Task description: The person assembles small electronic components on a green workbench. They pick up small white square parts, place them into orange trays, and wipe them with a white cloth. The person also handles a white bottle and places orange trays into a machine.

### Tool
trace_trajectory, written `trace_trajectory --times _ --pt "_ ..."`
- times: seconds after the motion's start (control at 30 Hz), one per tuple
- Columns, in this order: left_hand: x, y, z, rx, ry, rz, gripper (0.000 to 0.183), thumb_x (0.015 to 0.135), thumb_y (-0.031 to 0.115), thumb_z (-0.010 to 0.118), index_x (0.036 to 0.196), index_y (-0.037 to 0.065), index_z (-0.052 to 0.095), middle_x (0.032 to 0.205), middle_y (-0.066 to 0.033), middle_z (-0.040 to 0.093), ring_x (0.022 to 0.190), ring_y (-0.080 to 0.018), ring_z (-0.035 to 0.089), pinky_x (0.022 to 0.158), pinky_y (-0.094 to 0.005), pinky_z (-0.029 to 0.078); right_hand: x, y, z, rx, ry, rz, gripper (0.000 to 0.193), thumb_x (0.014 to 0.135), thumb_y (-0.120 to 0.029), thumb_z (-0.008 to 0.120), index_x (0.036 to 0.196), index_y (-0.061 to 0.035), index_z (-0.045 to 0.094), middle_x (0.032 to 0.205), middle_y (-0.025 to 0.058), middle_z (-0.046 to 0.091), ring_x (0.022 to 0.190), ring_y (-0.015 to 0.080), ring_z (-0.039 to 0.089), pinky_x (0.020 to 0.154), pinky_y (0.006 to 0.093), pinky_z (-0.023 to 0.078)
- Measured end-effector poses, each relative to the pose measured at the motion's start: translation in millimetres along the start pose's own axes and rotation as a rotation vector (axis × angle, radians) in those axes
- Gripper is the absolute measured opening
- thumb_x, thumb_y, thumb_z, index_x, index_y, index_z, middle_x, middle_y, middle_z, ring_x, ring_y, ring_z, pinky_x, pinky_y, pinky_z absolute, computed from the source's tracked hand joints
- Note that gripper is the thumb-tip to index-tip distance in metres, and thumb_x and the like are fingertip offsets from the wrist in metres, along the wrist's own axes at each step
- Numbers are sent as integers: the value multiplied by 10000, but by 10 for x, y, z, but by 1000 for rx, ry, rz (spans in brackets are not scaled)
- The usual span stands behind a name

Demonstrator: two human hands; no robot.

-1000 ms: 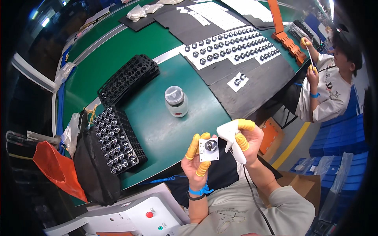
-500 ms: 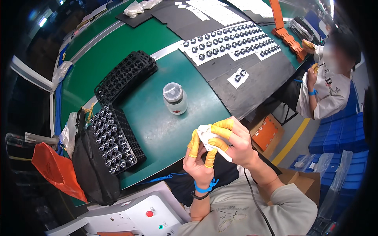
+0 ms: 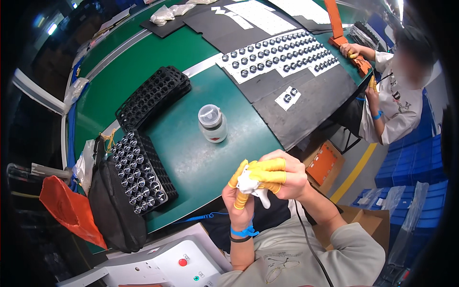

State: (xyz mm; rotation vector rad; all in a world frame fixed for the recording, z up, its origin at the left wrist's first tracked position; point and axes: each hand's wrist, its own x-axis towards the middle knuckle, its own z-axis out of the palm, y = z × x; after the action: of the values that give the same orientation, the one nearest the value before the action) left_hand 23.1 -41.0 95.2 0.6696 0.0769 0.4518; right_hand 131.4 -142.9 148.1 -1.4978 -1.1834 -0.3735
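Observation:
Both hands meet in front of my body, above the near table edge, with yellow finger cots on several fingers. A crumpled white cloth (image 3: 247, 183) is bunched between them, one end hanging down. My left hand (image 3: 238, 198) pinches the cloth from the left with thumb and fingers. From the right, my right hand (image 3: 286, 178) presses its covered fingers over the cloth. Whether a small part sits inside the folds is hidden. A clear-lidded bottle (image 3: 213, 125) stands on the green table (image 3: 191, 158) beyond my hands.
At left stand a black tray of round dark shiny parts (image 3: 138, 174) and a black tray with round pockets (image 3: 153, 95). White sheets with rows of black knobs (image 3: 275, 53) lie on black mats at the far right. A co-worker (image 3: 394, 95) handles an orange strip (image 3: 356, 58).
My right fingers have closed further over the cloth, and its loose end now hangs lower. My left wrist has turned slightly. The co-worker's hand has moved onto the orange strip.

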Motion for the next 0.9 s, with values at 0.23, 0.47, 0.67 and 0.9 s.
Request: trace_trajectory --times 0.23,0.47,0.67,0.9 --pt "60 91 85 142 106 52 648 982 288 606 1471 -69 372 1406 -231 533 1240 -384 586 986 -423 537 -146 96 -183 179 148 271 132 868 -67 732 935 41 696 879 141 705 824 244 651 766 367 513" --pt "102 58 30 105 36 173 682 933 164 681 1493 -42 351 1423 -207 525 1303 -396 532 1127 -466 406 15 510 -488 -261 -8 462 404 862 -66 736 1248 -4 634 1282 156 628 1217 290 574 1044 368 426" --pt "117 19 3 94 28 235 730 905 159 719 1502 -30 346 1428 -187 525 1320 -372 518 1106 -437 424 224 287 -466 -372 -148 344 550 820 -101 775 1332 -25 587 1397 177 538 1341 332 471 1137 471 340" --pt "65 -12 -103 190 -49 104 762 863 187 786 1460 -88 402 1428 -191 527 1292 -266 537 1128 -407 380 296 -87 -330 -105 -386 139 485 726 -189 863 1148 -59 663 1138 87 636 1120 313 601 1097 540 383"
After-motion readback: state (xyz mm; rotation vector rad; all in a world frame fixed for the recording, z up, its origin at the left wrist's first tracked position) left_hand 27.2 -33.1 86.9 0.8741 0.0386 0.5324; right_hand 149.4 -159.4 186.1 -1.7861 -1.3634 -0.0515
